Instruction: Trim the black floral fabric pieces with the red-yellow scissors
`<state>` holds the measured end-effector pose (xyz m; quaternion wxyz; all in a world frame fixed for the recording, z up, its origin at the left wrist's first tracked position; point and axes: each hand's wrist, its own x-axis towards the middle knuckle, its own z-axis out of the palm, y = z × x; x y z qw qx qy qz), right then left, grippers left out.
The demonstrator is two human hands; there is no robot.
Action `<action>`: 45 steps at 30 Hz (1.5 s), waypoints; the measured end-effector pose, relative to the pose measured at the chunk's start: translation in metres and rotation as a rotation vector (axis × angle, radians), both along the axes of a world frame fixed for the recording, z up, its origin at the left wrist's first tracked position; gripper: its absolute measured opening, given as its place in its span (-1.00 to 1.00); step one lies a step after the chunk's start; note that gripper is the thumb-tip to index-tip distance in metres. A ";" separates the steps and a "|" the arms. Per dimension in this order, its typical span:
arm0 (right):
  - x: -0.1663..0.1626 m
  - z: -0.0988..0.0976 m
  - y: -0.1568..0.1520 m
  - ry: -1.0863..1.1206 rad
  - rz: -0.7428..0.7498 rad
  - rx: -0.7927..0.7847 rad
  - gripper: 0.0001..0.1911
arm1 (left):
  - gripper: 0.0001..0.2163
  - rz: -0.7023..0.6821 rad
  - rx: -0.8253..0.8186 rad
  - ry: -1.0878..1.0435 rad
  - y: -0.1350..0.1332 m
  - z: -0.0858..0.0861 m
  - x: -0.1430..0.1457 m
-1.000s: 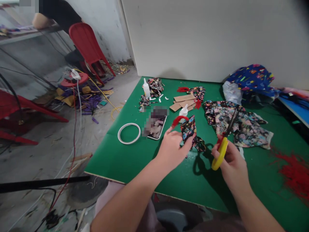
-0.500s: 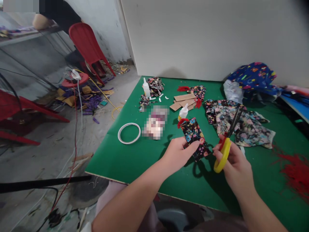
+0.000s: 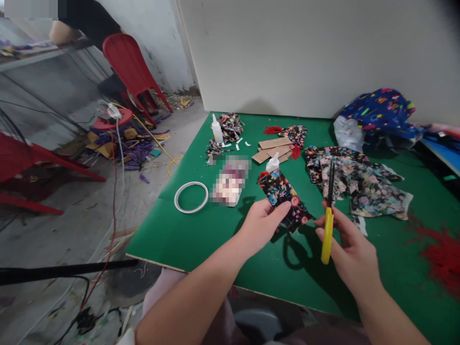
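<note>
The left hand pinches a floral fabric piece, now lying flatter than before, while the right hand grips scissors, turned edge-on with blades upright.

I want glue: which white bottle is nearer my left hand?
The bottle just behind the floral piece in your left hand; the other bottle stands farther back.

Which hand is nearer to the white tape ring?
Left. The left hand, holding floral fabric, is just right of the tape ring; the right hand, with scissors, is farther right.
</note>
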<state>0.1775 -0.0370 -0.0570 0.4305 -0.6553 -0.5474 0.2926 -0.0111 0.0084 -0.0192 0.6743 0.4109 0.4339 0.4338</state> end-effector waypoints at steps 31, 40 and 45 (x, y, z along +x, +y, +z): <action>0.018 0.028 0.006 -0.371 0.115 0.149 -0.58 | -0.75 -0.037 -0.054 -0.096 0.000 0.011 -0.004; 0.013 0.024 0.007 -0.351 0.096 0.127 -0.58 | -0.75 -0.072 -0.067 -0.066 0.000 0.007 -0.003; 0.012 0.025 0.008 -0.363 0.121 0.142 -0.59 | -0.75 -0.074 -0.074 -0.068 0.000 0.006 -0.003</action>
